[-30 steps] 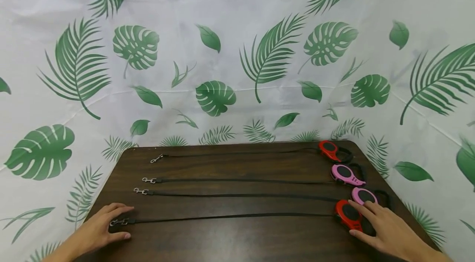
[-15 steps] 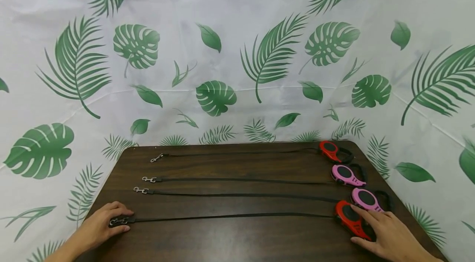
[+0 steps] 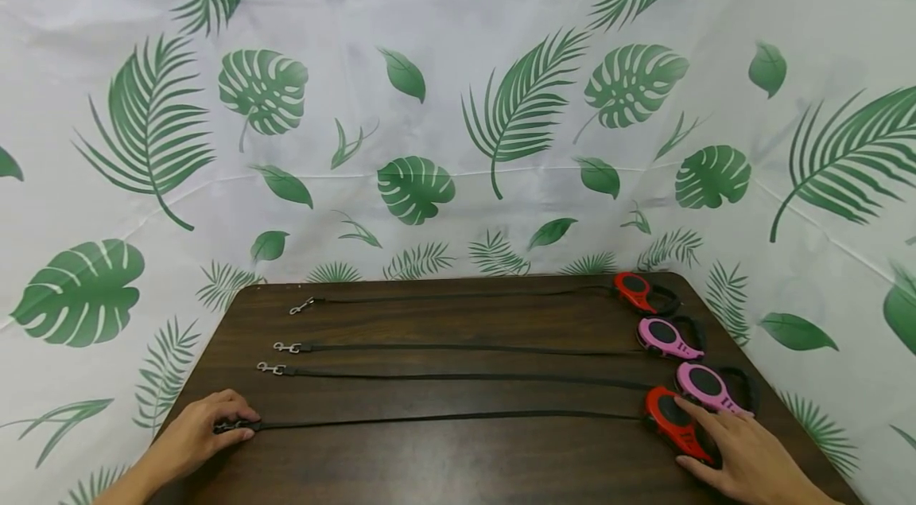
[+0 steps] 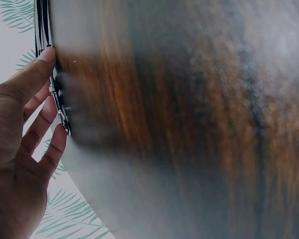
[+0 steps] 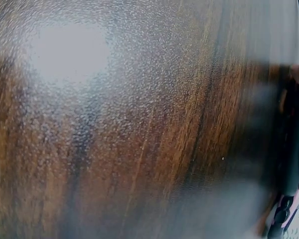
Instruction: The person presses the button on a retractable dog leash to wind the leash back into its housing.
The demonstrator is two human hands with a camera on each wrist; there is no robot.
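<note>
Now the left hand pinches the silver metal clip while the right hand rests relaxed fingers on the nearest red retractable leash handle, apparently straightening its black strap on the dark wooden counter.

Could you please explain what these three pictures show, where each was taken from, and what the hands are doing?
No machine here: a person works with two bare hands. The wide picture comes from a camera on the head, looking down at a dark wooden table. The two blurry close-ups come from cameras on the wrists. Four retractable leashes lie stretched across the table, metal clips on the left, housings on the right: red, pink, pink, red from far to near. The left hand pinches the clip of the nearest leash; the left wrist view shows the thumb and fingers at that clip. The right hand rests on the near red housing; whether its grip closes around it is unclear.
</note>
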